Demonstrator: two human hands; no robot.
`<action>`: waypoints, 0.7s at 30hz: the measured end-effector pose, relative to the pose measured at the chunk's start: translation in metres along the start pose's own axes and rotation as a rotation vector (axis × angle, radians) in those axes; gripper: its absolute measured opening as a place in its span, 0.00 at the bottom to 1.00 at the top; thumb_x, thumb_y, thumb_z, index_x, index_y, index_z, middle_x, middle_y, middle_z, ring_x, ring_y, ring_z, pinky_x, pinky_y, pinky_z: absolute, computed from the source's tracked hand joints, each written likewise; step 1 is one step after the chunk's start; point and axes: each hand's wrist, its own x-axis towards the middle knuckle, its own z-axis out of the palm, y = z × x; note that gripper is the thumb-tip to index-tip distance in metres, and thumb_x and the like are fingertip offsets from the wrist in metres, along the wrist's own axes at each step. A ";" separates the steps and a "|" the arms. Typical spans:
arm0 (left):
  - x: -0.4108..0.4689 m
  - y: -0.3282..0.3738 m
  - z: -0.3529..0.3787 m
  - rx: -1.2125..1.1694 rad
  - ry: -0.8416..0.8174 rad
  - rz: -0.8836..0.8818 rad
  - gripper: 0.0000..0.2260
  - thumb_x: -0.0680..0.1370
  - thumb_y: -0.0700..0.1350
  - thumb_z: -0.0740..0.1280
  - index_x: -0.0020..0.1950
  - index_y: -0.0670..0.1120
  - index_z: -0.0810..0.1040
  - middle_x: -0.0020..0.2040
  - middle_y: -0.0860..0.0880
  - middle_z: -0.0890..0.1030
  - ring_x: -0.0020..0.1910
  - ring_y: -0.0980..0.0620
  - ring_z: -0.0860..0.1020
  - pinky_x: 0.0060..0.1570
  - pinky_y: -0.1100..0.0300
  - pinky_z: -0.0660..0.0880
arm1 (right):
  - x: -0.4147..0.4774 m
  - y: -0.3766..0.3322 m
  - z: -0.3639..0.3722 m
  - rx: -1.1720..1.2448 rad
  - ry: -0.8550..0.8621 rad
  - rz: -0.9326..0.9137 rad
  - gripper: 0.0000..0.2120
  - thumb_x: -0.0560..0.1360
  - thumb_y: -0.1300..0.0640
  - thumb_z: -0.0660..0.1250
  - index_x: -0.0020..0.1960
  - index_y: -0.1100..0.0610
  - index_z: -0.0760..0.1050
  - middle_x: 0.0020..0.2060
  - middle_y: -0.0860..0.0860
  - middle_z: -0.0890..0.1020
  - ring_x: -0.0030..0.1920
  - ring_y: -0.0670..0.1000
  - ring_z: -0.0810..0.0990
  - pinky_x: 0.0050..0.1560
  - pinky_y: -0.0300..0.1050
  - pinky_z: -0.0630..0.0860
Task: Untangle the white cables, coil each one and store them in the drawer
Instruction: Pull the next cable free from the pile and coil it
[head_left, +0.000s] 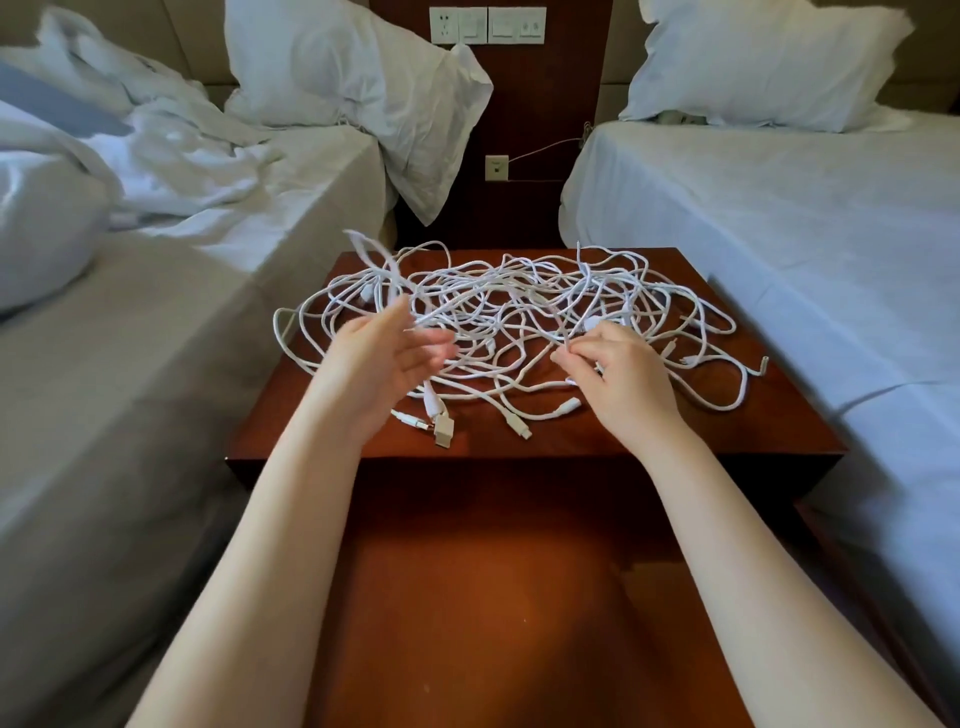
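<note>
The beds run off the frame's edges. Between them, the nightstand carries the tangled white cables, too knotted to tell apart. The left hand hovers palm inward, its fingers blurred and its grip unreadable. The right hand, knuckles up, pinches one strand.

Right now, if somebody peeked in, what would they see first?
A tangled heap of thin white cables sprawls across the glossy red-brown wooden nightstand, between a rumpled white bed and a smooth white bed. Two bare hands reach over it: the right hand pinches a strand, the left hand is open.
</note>
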 end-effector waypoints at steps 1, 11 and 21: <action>-0.004 -0.002 0.007 0.069 -0.051 -0.022 0.16 0.81 0.51 0.61 0.57 0.39 0.72 0.40 0.42 0.83 0.35 0.50 0.82 0.35 0.61 0.78 | 0.001 -0.004 0.000 0.006 0.023 -0.024 0.10 0.77 0.53 0.68 0.49 0.58 0.84 0.39 0.49 0.79 0.44 0.49 0.75 0.42 0.44 0.72; -0.020 -0.008 0.033 0.155 -0.266 0.237 0.13 0.80 0.53 0.61 0.56 0.44 0.75 0.33 0.51 0.75 0.31 0.56 0.70 0.33 0.64 0.68 | 0.005 -0.043 -0.015 0.059 -0.189 0.004 0.15 0.79 0.47 0.64 0.38 0.55 0.75 0.25 0.48 0.74 0.26 0.47 0.70 0.29 0.43 0.66; -0.017 -0.007 0.026 0.243 -0.057 0.337 0.07 0.78 0.35 0.62 0.50 0.45 0.74 0.49 0.47 0.81 0.49 0.50 0.81 0.47 0.57 0.76 | 0.013 -0.057 -0.032 0.051 -0.065 -0.045 0.18 0.78 0.46 0.63 0.44 0.59 0.83 0.41 0.48 0.70 0.47 0.46 0.69 0.45 0.42 0.69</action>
